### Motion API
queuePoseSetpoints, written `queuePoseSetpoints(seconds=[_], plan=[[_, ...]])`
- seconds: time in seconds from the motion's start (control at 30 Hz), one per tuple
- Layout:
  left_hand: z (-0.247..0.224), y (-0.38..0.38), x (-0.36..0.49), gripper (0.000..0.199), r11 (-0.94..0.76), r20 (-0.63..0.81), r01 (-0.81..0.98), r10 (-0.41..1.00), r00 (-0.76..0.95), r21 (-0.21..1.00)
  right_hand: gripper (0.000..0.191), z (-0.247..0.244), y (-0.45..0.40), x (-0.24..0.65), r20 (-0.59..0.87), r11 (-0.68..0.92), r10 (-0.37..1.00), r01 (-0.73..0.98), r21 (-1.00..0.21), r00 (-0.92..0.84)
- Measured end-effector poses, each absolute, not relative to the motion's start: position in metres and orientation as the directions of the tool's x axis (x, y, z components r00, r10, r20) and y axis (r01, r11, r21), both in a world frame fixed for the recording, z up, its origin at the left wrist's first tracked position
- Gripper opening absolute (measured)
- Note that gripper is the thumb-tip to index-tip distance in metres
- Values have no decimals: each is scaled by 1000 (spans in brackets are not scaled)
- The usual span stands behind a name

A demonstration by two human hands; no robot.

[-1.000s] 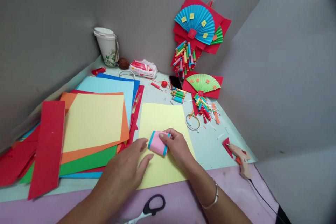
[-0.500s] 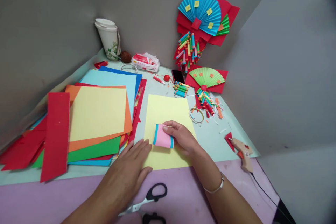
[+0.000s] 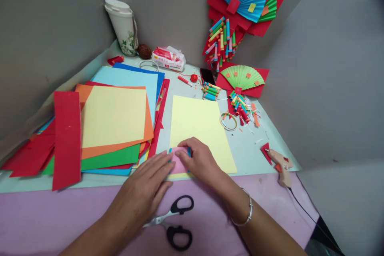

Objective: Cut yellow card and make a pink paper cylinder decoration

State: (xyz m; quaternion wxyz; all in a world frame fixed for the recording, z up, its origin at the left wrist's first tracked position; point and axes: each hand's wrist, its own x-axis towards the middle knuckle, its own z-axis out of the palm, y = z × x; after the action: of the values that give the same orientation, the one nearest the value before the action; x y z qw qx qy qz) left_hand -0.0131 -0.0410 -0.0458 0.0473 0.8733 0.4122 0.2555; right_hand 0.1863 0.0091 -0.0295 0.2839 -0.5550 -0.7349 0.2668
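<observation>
A small pink paper piece (image 3: 179,163) with blue strips on two opposite edges lies over the near edge of a pale yellow sheet (image 3: 198,122). My right hand (image 3: 199,160) grips it at the far right, thumb on top and fingers curled along its edge. My left hand (image 3: 150,182) is open, its fingers stretched out flat and the tips against the paper's left side. Part of the pink paper is hidden by both hands. Just below them, scissors (image 3: 172,218) with black handles lie with blades partly under my left hand.
Stacked coloured sheets (image 3: 115,120) and a red strip (image 3: 67,140) are at left. Rolled paper tubes (image 3: 211,91), a tape roll (image 3: 228,121) and a green fan (image 3: 243,77) lie behind. A corded glue gun (image 3: 282,164) is at right. A white cup (image 3: 121,26) stands at the back.
My right hand has brought the pink paper down and slightly left onto the near edge of the yellow sheet. My left fingers now meet it. The camera view has tilted down.
</observation>
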Motion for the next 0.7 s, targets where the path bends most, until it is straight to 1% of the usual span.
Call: queuePoseSetpoints(seconds=[0.07, 0.17, 0.27, 0.33, 0.4, 0.47, 0.57, 0.7], plan=[[-48, -44, -12, 37, -670, 393, 684, 734, 553, 289, 15, -33, 7, 186, 155, 277, 960, 691, -668, -235], [-49, -47, -12, 37, -658, 356, 691, 749, 559, 298, 17, -35, 5, 185, 160, 305, 952, 738, -602, -262], [-48, -46, -13, 39, -633, 326, 695, 773, 544, 342, 19, -34, 4, 185, 168, 339, 941, 786, -518, -294], [-47, -46, -14, 40, -610, 305, 697, 793, 528, 377, 20, -31, 3, 187, 218, 376, 926, 799, -469, -307], [-47, -45, -15, 41, -591, 292, 701, 807, 514, 400, 18, -29, 0, 192, 306, 461, 883, 775, -432, -355], [-48, -45, -15, 42, -581, 292, 702, 814, 503, 410, 17, -27, -5, 199, 373, 580, 811, 704, -410, -451], [-49, -44, -13, 40, -580, 306, 699, 815, 492, 418, 19, -27, -14, 209, 374, 692, 722, 600, -401, -582], [-48, -43, -10, 40, -566, 306, 704, 825, 476, 429, 23, -32, -22, 219, 346, 730, 682, 574, -371, -644]])
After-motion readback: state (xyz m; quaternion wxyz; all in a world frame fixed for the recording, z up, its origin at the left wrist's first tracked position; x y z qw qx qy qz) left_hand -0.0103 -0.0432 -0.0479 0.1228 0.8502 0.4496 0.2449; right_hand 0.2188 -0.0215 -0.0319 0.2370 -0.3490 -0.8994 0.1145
